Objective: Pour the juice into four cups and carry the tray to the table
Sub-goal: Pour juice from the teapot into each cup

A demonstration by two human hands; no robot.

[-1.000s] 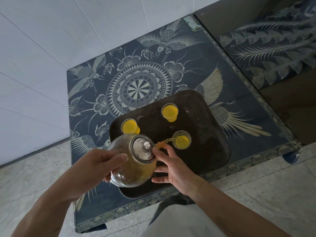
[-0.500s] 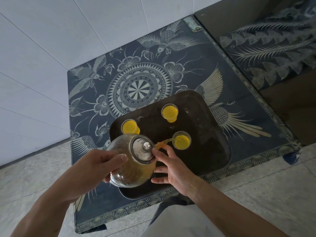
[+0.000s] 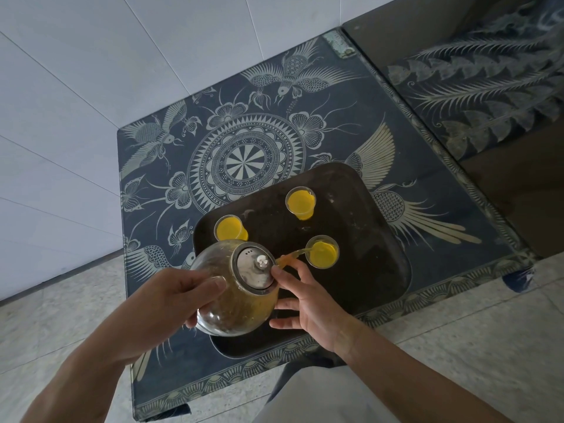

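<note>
A round glass teapot [image 3: 232, 306] with a metal lid [image 3: 254, 270] is tilted over a dark tray [image 3: 375, 270]. My left hand [image 3: 164, 303] grips the pot's left side. My right hand [image 3: 308, 300] rests a fingertip on the lid's edge, its other fingers spread. Orange juice runs from the spout into the near cup [image 3: 323, 252]. Two more small clear cups stand on the tray with juice in them: one at the left [image 3: 230, 228], partly behind the pot, one further back [image 3: 300, 202]. A fourth cup is not visible.
The tray sits on a low dark-blue table [image 3: 244, 160] patterned with birds and a mandala. A white tiled wall [image 3: 91, 87] runs behind and to the left. Another dark patterned surface [image 3: 488, 87] adjoins at the right. Pale stone floor [image 3: 457, 346] lies below.
Almost nothing has moved; the pot stays tilted and the juice keeps running into the near cup.
</note>
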